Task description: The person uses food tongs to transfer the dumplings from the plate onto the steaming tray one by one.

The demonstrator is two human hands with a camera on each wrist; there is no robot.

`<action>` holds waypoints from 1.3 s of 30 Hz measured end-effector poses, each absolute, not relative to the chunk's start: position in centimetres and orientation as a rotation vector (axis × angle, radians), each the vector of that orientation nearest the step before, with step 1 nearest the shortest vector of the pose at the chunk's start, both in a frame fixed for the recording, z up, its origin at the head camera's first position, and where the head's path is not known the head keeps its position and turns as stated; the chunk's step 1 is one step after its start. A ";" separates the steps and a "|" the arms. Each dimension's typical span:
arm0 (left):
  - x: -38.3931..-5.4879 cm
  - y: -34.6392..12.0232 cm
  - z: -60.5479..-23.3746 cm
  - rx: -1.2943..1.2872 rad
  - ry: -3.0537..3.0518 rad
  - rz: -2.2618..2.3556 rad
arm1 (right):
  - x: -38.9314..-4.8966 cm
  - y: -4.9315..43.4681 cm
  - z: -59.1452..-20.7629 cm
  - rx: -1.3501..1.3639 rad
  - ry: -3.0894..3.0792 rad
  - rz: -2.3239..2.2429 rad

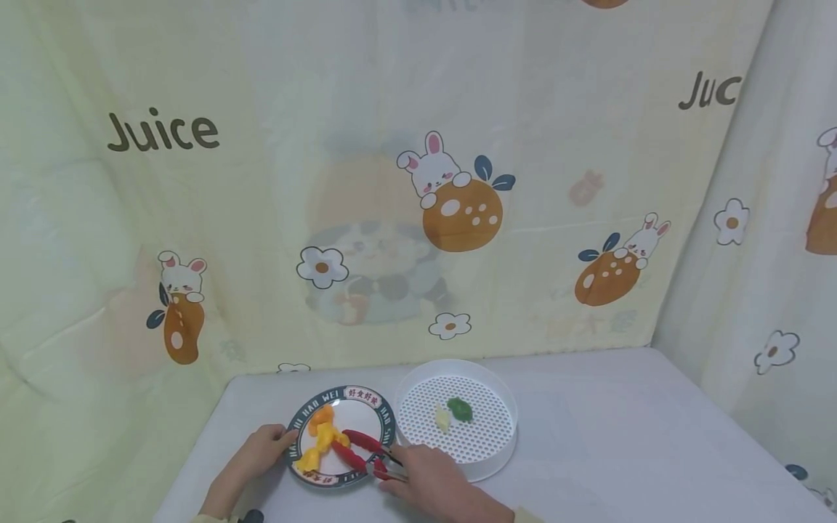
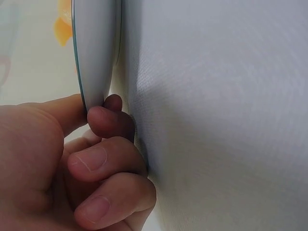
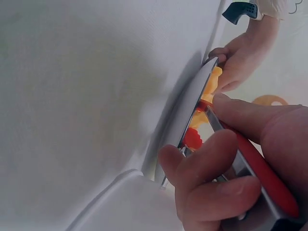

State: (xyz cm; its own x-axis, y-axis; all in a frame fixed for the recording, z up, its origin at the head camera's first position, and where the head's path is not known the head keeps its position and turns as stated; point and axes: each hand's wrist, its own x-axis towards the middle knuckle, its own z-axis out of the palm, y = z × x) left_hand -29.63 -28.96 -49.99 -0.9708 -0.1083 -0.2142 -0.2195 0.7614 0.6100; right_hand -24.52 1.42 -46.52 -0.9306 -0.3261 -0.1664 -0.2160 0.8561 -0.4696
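Yellow pieces [image 1: 325, 436]: lower left of centre, on plate [image 1: 358, 415] | tongs [image 1: 349, 457]: tips parted at the pieces | right hand [image 1: 433, 481]: fingers wrapped round tongs, I judge to spare direct touch | left hand [image 1: 264, 447]: pinches plate's rim, presumably steadying it | sieve [image 1: 486, 432]: beside plate, lower centre

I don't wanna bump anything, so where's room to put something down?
Biggest: table right of the white sieve, up to the curtain. Smaller: beyond the left hand, left of the plate. Crowded: the plate, with yellow-orange pieces and red tongs in the right hand.
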 end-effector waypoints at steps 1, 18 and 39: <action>-29.6 -29.0 -50.0 -0.262 2.789 1.001 | -24.5 1.5 -46.5 -0.416 2.785 -0.673; -29.5 -29.1 -50.1 -0.280 2.765 0.999 | -24.6 3.1 -44.6 -0.488 2.808 -0.759; -29.5 -28.8 -49.8 -0.300 2.764 1.008 | -24.6 8.8 -43.1 -0.457 2.946 -0.758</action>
State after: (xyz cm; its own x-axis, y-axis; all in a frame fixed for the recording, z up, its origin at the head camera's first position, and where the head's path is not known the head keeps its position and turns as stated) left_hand -29.47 -28.84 -49.80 -0.9627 -0.1256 -0.2397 -0.2505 0.7491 0.6133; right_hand -24.62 8.81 -43.08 -0.9537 -0.3007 0.0100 -0.2682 0.8346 -0.4811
